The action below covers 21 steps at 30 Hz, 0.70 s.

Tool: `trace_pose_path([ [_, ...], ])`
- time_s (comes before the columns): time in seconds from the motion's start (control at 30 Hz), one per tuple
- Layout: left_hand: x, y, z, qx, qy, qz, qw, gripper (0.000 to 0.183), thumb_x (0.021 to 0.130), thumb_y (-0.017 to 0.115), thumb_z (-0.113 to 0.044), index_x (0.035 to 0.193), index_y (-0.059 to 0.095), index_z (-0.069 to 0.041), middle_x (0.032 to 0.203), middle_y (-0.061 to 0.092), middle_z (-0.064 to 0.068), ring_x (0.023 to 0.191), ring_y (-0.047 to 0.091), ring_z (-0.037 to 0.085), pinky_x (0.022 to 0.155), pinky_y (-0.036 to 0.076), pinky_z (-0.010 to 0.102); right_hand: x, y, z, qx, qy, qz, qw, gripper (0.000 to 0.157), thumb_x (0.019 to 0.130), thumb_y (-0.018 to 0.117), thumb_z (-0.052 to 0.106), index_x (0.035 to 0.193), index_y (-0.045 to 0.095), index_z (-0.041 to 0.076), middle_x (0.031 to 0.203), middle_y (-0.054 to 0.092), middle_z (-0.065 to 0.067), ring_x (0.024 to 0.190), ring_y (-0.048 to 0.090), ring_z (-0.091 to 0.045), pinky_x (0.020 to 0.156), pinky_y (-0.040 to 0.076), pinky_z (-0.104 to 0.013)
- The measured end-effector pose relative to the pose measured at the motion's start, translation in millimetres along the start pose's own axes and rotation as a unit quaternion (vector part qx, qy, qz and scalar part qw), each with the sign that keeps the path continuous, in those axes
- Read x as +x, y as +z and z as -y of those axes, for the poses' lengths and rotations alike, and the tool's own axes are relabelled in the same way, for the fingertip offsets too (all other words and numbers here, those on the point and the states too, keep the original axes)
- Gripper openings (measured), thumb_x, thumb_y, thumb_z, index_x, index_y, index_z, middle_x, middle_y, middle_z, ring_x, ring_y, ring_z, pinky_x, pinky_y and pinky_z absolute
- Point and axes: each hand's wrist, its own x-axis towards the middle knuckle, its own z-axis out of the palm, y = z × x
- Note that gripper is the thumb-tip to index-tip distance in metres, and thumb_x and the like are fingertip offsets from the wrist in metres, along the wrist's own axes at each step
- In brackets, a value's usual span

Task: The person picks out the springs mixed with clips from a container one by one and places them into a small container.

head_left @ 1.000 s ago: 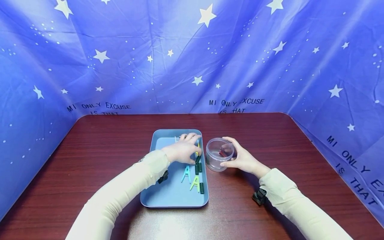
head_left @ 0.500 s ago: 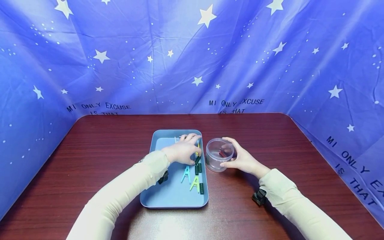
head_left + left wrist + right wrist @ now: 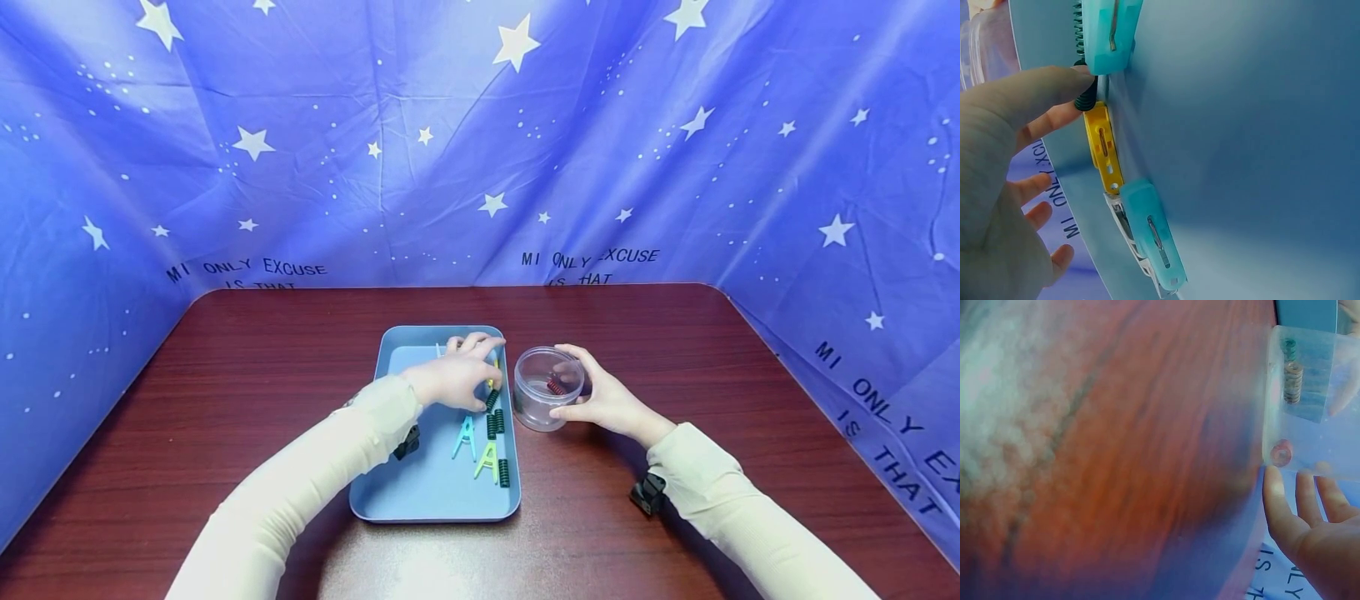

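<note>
Over the far right part of the blue tray [image 3: 420, 500], my left hand [image 3: 456, 381] pinches a dark green spring [image 3: 1085, 100] between thumb and forefinger. Its other fingers are spread near the tray's far wall. A yellow clothespin [image 3: 1104, 150] lies just beyond the spring, partly hidden by the hand in the head view. To the right of the tray, my right hand [image 3: 611, 402] holds a clear round jar [image 3: 534, 410] by its side, thumb in front and fingers behind. One red spring [image 3: 555, 384] lies inside the jar; the right wrist view shows the red spring [image 3: 1282, 453] end-on at the bottom.
Nearer in the tray are several dark green springs [image 3: 503, 472], a blue clothespin [image 3: 465, 439] and a lime-green clothespin [image 3: 487, 463]. A teal clothespin [image 3: 1154, 234] and a white clip [image 3: 1127, 231] lie at its far end. A starry blue cloth [image 3: 420, 183] surrounds the brown table [image 3: 285, 333].
Both hands and the jar stay nearly in place. The dark green spring at my left thumb has shifted slightly to the left, away from the springs beside it.
</note>
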Motion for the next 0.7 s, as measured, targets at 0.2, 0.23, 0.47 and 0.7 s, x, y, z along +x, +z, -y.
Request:
trace_pose_path([
  [0.2, -0.8, -2.1, 1.0, 0.004, -0.005, 0.004, 1.0000, 0.022, 0.079, 0.074, -0.027, 0.100, 0.068, -0.025, 0.156, 0.021, 0.012, 0.141, 0.014, 0.033, 0.105, 0.020, 0.055, 0.7, -0.3, -1.6, 0.003, -0.002, 0.002, 1.000, 0.083, 0.074, 0.078, 0.009, 0.141, 0.029, 0.007, 0.128, 0.051, -0.026, 0.118, 0.049, -0.040, 0.075, 0.049, -0.029],
  [0.23, -1.0, -2.7, 1.1, 0.004, -0.005, 0.003, 1.0000, 0.022, 0.079, 0.075, -0.027, 0.100, 0.069, -0.026, 0.156, 0.021, 0.012, 0.141, 0.015, 0.033, 0.104, 0.020, 0.055, 0.6, -0.4, -1.6, 0.003, -0.002, 0.002, 1.000, 0.083, 0.074, 0.078, 0.009, 0.141, 0.029, 0.007, 0.129, 0.051, -0.026, 0.118, 0.049, -0.040, 0.075, 0.049, -0.029],
  [0.47, -2.8, -7.2, 1.7, -0.002, 0.003, -0.003, 1.0000, 0.022, 0.078, 0.075, -0.027, 0.099, 0.068, -0.025, 0.155, 0.022, 0.013, 0.141, 0.015, 0.034, 0.105, 0.020, 0.055, 0.0, -0.4, -1.8, 0.002, -0.003, 0.003, 1.000, 0.083, 0.074, 0.078, 0.009, 0.141, 0.029, 0.007, 0.128, 0.052, -0.026, 0.117, 0.050, -0.040, 0.075, 0.049, -0.029],
  [0.7, -3.3, -10.3, 2.4, -0.004, 0.014, -0.011, 0.9998, 0.023, 0.077, 0.077, -0.027, 0.099, 0.068, -0.024, 0.155, 0.023, 0.014, 0.141, 0.016, 0.033, 0.106, 0.019, 0.055, 0.9, 0.3, -2.0, 0.001, 0.001, 0.002, 1.000, 0.085, 0.073, 0.079, 0.010, 0.141, 0.029, 0.009, 0.127, 0.053, -0.024, 0.114, 0.051, -0.036, 0.075, 0.050, -0.025],
])
